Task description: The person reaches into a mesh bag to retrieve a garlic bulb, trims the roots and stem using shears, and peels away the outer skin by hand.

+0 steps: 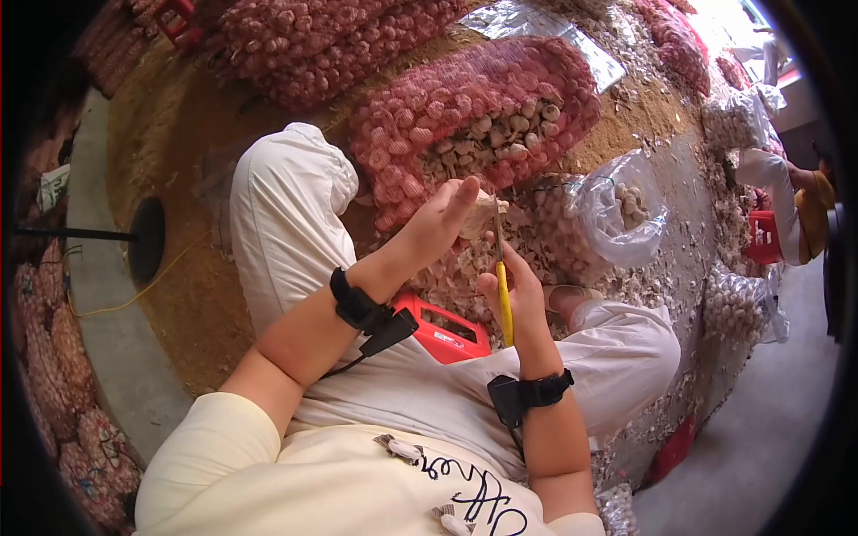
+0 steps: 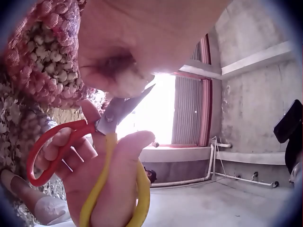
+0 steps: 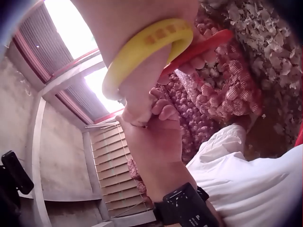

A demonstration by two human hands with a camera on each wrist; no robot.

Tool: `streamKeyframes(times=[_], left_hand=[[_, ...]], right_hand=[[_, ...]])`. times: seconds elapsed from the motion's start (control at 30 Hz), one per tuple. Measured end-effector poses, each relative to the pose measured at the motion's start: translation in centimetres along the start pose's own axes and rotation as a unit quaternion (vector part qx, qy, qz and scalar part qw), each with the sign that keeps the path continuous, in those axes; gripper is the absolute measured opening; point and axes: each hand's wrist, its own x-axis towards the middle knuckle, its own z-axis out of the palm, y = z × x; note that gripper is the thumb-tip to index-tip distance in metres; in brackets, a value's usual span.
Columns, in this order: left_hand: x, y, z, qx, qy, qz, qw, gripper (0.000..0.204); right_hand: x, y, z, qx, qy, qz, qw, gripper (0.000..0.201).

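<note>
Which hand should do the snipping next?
Probably the right hand: it grips the yellow-and-red-handled metal scissors, blades at the pale garlic bulb that the left hand holds.

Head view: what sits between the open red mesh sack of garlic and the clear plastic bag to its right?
Loose garlic bulbs and papery skins cover the ground between the red mesh sack and the clear plastic bag, as the head view shows.

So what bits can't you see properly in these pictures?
- Garlic bulb: mostly covered by the left hand in the head view; a pale blur in the left wrist view.
- Scissors: blade tips hidden behind the bulb; handles wrapped by the right hand.
- Person at the right edge: cut off by the lens rim.
</note>
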Motion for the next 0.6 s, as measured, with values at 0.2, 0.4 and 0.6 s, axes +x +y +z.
streamKeyframes(times=[0.2,0.4,0.6], left_hand=[[0.6,-1.2,0.2,0.011,0.018,-0.012,1.0,0.078],[1.2,-2.8,0.1,0.051,0.047,-0.006,0.998,0.065],[2.8,-7.7,0.2,0.138,0.047,-0.068,0.987,0.065]], right_hand=[[-0.5,0.6,2.1,0.115,0.008,0.056,0.992,0.051],[-0.6,1.0,2.9,0.12,0.018,0.087,0.989,0.04],[-0.1,1.6,3.8,0.162,-0.02,0.216,0.963,0.04]])
